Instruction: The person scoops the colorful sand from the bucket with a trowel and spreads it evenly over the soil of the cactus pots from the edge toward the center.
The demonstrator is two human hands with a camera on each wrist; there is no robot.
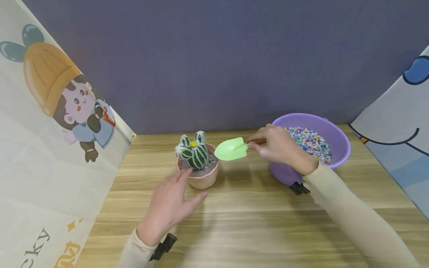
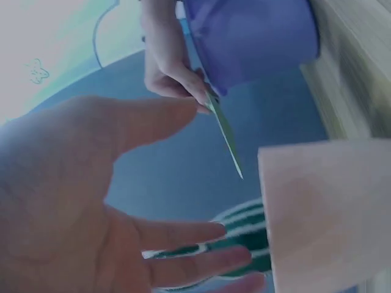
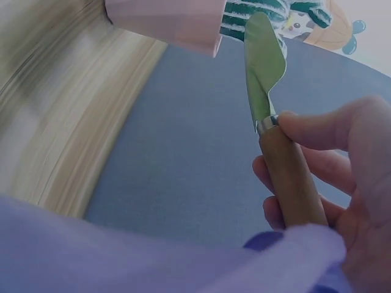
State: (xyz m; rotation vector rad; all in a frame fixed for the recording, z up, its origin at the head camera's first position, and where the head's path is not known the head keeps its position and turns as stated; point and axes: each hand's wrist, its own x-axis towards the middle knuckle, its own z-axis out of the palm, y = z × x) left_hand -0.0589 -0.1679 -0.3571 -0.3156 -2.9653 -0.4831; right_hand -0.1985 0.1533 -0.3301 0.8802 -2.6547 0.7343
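My right hand (image 1: 276,147) grips a small garden trowel (image 1: 231,149) by its wooden handle (image 3: 292,177), the green blade pointing left toward a pink flowerpot (image 1: 203,182). In the pot stands a green and white knitted cactus (image 1: 197,154) with a yellow top, and a few coloured beads (image 1: 210,162) lie on the grey fill around it. The blade is level, its tip close beside the pot's right rim, and no beads show on it. In front of the pot my left hand (image 1: 169,203) is spread, thumb apart, fingertips near the rim and the cactus.
A purple basin (image 1: 338,145) holding many coloured beads (image 1: 310,143) stands to the right, partly behind my right forearm. The wooden table (image 1: 241,230) ends at a dark blue panel (image 1: 214,67). Printed white sheets border it left and right.
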